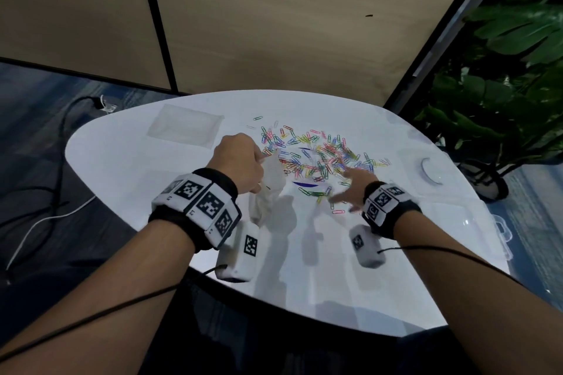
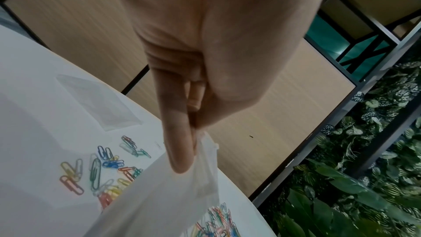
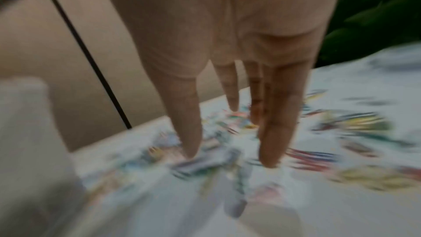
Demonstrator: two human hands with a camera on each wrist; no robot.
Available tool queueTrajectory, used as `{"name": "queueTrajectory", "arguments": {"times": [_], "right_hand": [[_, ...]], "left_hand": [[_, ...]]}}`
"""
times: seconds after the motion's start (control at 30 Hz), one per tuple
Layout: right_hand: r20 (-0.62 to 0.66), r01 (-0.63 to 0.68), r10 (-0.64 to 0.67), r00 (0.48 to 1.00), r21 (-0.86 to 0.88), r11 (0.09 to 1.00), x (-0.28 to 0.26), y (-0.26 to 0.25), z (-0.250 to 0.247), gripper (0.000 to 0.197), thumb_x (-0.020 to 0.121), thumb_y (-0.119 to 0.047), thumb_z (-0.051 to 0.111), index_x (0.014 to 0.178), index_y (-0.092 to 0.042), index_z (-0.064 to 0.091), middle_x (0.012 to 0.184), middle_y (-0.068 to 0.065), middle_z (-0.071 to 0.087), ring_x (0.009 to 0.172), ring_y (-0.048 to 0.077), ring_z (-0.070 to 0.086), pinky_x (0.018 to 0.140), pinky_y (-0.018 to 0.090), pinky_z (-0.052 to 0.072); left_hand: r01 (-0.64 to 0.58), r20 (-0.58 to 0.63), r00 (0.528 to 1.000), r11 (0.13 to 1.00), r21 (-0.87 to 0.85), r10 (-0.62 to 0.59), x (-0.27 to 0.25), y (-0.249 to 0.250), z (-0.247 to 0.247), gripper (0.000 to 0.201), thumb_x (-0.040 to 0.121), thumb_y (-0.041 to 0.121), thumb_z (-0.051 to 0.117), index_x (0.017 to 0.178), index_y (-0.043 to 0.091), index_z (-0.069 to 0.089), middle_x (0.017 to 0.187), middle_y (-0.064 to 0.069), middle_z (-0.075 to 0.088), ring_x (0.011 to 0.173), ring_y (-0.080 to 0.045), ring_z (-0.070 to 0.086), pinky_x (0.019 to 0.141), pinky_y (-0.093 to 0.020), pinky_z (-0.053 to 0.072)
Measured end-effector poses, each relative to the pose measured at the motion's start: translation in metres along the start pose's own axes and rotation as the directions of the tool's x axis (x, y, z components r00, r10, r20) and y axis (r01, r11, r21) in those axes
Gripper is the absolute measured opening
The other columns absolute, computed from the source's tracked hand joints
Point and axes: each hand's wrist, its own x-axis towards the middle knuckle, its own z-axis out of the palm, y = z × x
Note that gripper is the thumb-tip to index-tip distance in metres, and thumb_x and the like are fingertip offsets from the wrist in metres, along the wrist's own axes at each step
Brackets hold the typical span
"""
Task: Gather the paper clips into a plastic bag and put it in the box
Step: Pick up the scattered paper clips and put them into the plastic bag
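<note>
Several coloured paper clips (image 1: 313, 155) lie scattered across the far half of the white table (image 1: 182, 179). My left hand (image 1: 240, 161) pinches the top edge of a clear plastic bag (image 1: 268, 189), which hangs down beside the clips. In the left wrist view the thumb and fingers pinch the plastic bag (image 2: 164, 199) with paper clips (image 2: 95, 170) behind it. My right hand (image 1: 350, 189) is blurred, its fingers straight and spread over the near edge of the pile. In the right wrist view its fingertips (image 3: 191, 150) reach down among blurred paper clips (image 3: 355, 125).
A second flat plastic bag (image 1: 185, 126) lies at the table's far left. A clear plastic box (image 1: 463, 222) sits at the right edge, with a round white object (image 1: 431, 172) beyond it. Plants (image 1: 502, 85) stand to the right, cables (image 1: 58, 179) on the floor left.
</note>
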Motion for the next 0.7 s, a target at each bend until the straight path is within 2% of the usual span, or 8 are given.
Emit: {"name": "queueTrajectory", "arguments": {"times": [0.07, 0.1, 0.17, 0.33, 0.43, 0.5, 0.6, 0.7], "right_hand": [[0.069, -0.102, 0.125, 0.990, -0.268, 0.958, 0.013, 0.021, 0.019, 0.123, 0.043, -0.057, 0.087, 0.145, -0.012, 0.032, 0.142, 0.013, 0.047, 0.108, 0.032, 0.064, 0.088, 0.047, 0.056], [0.060, -0.103, 0.129, 0.990, -0.318, 0.943, 0.014, 0.023, 0.029, 0.121, 0.045, -0.058, 0.084, 0.144, -0.011, 0.032, 0.143, 0.014, 0.043, 0.110, 0.032, 0.062, 0.090, 0.044, 0.054], [-0.025, -0.068, 0.063, 0.998, -0.296, 0.953, 0.018, 0.016, 0.047, 0.098, 0.065, -0.050, 0.079, 0.143, -0.009, 0.035, 0.148, 0.015, 0.033, 0.120, 0.032, 0.054, 0.095, 0.039, 0.050], [-0.189, 0.024, -0.046, 0.981, -0.114, 0.993, 0.042, -0.020, 0.066, 0.059, 0.083, -0.038, 0.069, 0.134, -0.012, 0.052, 0.138, 0.014, 0.048, 0.118, 0.027, 0.055, 0.100, 0.032, 0.046], [-0.257, 0.005, -0.029, 0.966, -0.092, 0.996, 0.056, -0.034, 0.064, 0.059, 0.086, -0.033, 0.069, 0.137, -0.010, 0.047, 0.150, 0.017, 0.028, 0.120, 0.033, 0.053, 0.096, 0.033, 0.046], [-0.300, 0.017, -0.065, 0.952, -0.160, 0.987, 0.063, -0.040, 0.065, 0.062, 0.088, -0.031, 0.067, 0.142, -0.014, 0.040, 0.154, 0.017, 0.016, 0.131, 0.039, 0.043, 0.102, 0.040, 0.044], [-0.230, 0.089, -0.187, 0.955, -0.378, 0.921, 0.073, -0.045, 0.074, 0.055, 0.093, -0.025, 0.055, 0.144, -0.024, 0.036, 0.150, 0.015, 0.027, 0.134, 0.043, 0.032, 0.102, 0.049, 0.043], [-0.172, 0.150, -0.284, 0.943, -0.543, 0.826, 0.072, -0.046, 0.076, 0.047, 0.084, -0.009, 0.055, 0.131, -0.016, 0.049, 0.128, 0.015, 0.052, 0.119, 0.036, 0.047, 0.090, 0.043, 0.048]], "left_hand": [[0.002, 0.006, 1.000, 1.000, 0.021, -0.002, 0.000, -0.005, -0.005, 0.016, 0.090, -0.002, 0.066, 0.102, 0.001, 0.077, 0.090, -0.018, 0.078, 0.078, -0.032, 0.079, 0.078, -0.043, 0.066], [0.005, 0.007, 1.000, 1.000, 0.030, -0.006, 0.000, -0.008, -0.007, 0.015, 0.091, -0.001, 0.065, 0.101, 0.000, 0.076, 0.089, -0.018, 0.078, 0.077, -0.032, 0.079, 0.079, -0.042, 0.066], [0.012, -0.006, 1.000, 0.999, 0.047, -0.012, 0.001, -0.013, -0.012, 0.014, 0.093, 0.001, 0.065, 0.100, 0.001, 0.076, 0.087, -0.017, 0.078, 0.076, -0.031, 0.080, 0.078, -0.041, 0.066], [0.017, -0.027, 1.000, 0.995, 0.099, -0.015, -0.001, -0.019, -0.020, 0.023, 0.096, 0.002, 0.055, 0.096, 0.005, 0.077, 0.081, -0.016, 0.079, 0.067, -0.028, 0.079, 0.077, -0.038, 0.066], [0.019, -0.034, 0.999, 0.993, 0.114, -0.015, -0.003, -0.021, -0.023, 0.025, 0.095, 0.000, 0.054, 0.098, 0.005, 0.078, 0.080, -0.017, 0.078, 0.070, -0.029, 0.079, 0.078, -0.038, 0.066], [0.013, -0.038, 0.999, 0.991, 0.135, -0.008, -0.003, -0.023, -0.024, 0.024, 0.093, 0.000, 0.056, 0.099, 0.005, 0.078, 0.086, -0.018, 0.078, 0.079, -0.032, 0.078, 0.081, -0.040, 0.065], [0.003, -0.038, 0.999, 0.986, 0.166, 0.003, -0.001, -0.025, -0.026, 0.024, 0.092, 0.001, 0.057, 0.101, 0.007, 0.079, 0.095, -0.019, 0.076, 0.087, -0.035, 0.076, 0.084, -0.041, 0.064], [-0.006, -0.028, 1.000, 0.985, 0.174, 0.011, 0.001, -0.023, -0.025, 0.024, 0.092, 0.000, 0.057, 0.102, 0.005, 0.078, 0.096, -0.020, 0.076, 0.088, -0.036, 0.076, 0.085, -0.041, 0.064]]}}
